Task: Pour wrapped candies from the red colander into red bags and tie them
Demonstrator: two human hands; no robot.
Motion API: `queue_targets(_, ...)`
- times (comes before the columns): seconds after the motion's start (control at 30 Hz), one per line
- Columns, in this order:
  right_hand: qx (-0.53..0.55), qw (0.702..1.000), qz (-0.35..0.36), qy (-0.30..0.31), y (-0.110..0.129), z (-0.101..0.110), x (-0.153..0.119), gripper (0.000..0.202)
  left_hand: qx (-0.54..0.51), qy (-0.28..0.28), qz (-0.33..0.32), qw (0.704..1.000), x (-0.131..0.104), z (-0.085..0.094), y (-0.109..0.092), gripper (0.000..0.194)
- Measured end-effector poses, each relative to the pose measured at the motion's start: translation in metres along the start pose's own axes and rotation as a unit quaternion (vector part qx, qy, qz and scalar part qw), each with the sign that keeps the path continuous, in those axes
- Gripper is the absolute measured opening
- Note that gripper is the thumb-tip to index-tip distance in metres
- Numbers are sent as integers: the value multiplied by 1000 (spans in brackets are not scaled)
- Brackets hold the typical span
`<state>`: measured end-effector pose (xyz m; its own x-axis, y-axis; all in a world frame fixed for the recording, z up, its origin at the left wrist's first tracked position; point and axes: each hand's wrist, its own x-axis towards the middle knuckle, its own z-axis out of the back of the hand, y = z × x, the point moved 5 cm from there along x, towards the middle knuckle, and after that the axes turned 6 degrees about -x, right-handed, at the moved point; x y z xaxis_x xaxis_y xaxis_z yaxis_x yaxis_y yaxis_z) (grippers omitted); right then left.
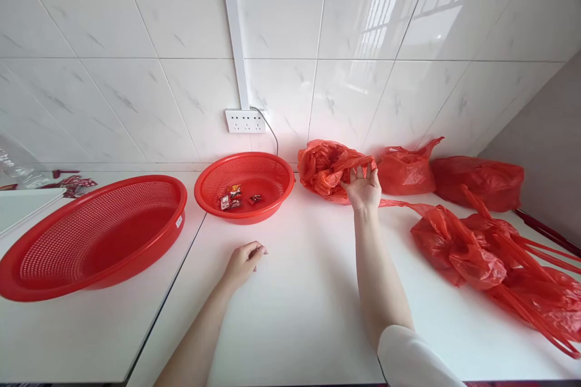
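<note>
My right hand [364, 188] is at the right edge of a crumpled red plastic bag [324, 166] near the wall, palm up, with its fingertips against the plastic; its fingers look slightly spread. My left hand [246, 261] hovers over the white table [290, 314], its fingers curled together, and whether they hold anything is too small to tell. Beyond it stands a round red basket [276, 196] with several small wrapped packets [231, 198] inside. A larger red basket [131, 254], with nothing seen in it, stands at the left.
Red bags stand by the wall [405, 172] and at the back right [481, 181]; more knotted bags [472, 248] lie at the right. Wrappers [75, 184] and a clear plastic item [20, 169] lie far left. A cable [272, 130] hangs from a wall socket [246, 121].
</note>
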<state>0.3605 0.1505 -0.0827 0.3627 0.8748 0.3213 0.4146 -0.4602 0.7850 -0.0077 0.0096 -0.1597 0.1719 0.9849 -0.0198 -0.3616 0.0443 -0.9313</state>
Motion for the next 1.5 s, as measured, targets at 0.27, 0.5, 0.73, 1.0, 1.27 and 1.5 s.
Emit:
queue_targets(0.27, 72, 997, 0, 29, 5, -14, -10, 45, 4, -6, -1, 1000, 1, 0, 1, 29)
queue_targets(0.5, 157, 987, -16, 21, 0, -19, -9, 25, 9, 1, -3, 1000, 1, 0, 1, 30)
queue_targets(0.73, -10, 989, -83, 126, 8, -28, -22, 34, 17, 0, -4, 1000, 0, -4, -3, 31)
queue_targets(1.0, -319, 832, -166, 422, 46, -76, -71, 34, 53, -76, -213, 973, 30, -40, -101, 78)
queue_targets(1.27, -536, 786, -98, 291, 40, -82, -72, 19, -64, -106, -246, 961, 113, -65, -143, 11)
queue_targets(1.5, -655, 727, -147, 148, 14, -43, -48, 72, -389, -148, -142, 898, 139, -31, -133, 34)
